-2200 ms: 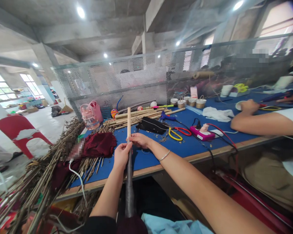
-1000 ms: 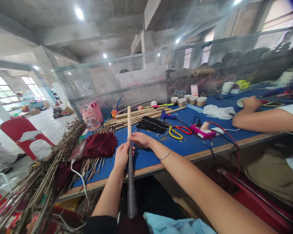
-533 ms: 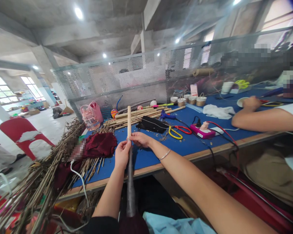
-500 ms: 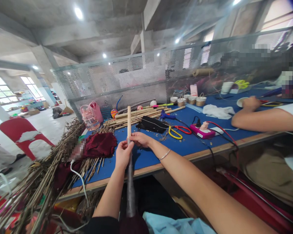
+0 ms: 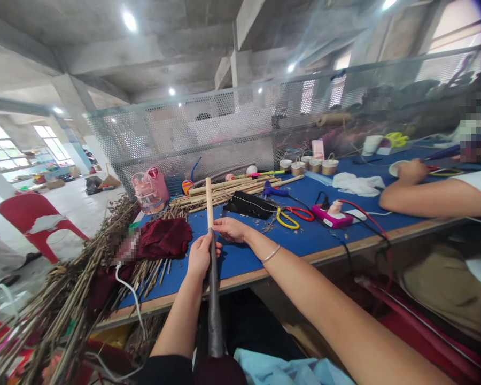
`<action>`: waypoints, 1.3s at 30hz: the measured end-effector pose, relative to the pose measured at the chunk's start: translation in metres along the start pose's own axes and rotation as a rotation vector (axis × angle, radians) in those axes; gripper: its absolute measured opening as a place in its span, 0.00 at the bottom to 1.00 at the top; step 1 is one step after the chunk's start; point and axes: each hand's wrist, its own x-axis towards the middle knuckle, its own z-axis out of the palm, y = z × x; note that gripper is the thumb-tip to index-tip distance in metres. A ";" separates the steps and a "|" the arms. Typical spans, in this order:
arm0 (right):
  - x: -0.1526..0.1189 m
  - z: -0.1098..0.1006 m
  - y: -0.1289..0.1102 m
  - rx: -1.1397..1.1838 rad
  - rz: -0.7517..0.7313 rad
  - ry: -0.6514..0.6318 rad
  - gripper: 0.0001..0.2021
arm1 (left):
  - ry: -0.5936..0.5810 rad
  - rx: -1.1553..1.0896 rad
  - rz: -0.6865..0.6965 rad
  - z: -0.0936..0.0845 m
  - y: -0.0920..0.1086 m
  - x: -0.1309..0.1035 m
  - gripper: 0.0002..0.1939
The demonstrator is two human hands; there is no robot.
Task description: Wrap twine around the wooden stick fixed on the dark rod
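A pale wooden stick [image 5: 209, 203] stands upright in front of me, tilted slightly left, its lower length covered in a dark grey wrap [image 5: 214, 299]. My left hand [image 5: 200, 254] is closed around the stick just below where the wrap begins. At the upper edge of the wrap, my right hand [image 5: 231, 230] pinches with its fingertips against the stick's right side. Whether a loose edge of the wrap lies between those fingertips is too small to tell. The wrap's lower end reaches down to my lap.
On the blue table [image 5: 240, 262] lie wooden sticks [image 5: 240, 190], a black sheet [image 5: 250, 205], scissors [image 5: 288, 218], a blue glue gun [image 5: 274, 189] and a purple power strip [image 5: 332, 215]. Dark red cloth [image 5: 164, 239] and dried stalks [image 5: 76, 278] are at left. A co-worker's arm [image 5: 436, 192] rests at right.
The stick's top has shifted slightly left and down. My left hand has turned, its thumb leaving the front of the stick, with fingers now showing on the right side. My right hand stays nearly in place.
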 end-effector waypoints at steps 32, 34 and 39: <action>-0.003 0.002 -0.003 0.059 0.055 -0.008 0.17 | -0.031 -0.173 -0.121 0.000 0.003 0.003 0.16; -0.002 0.001 -0.001 0.050 0.053 0.014 0.16 | -0.008 -0.122 -0.098 0.002 0.001 0.001 0.18; 0.000 0.002 0.002 0.014 0.050 0.054 0.15 | 0.159 0.089 0.106 0.000 0.000 -0.002 0.21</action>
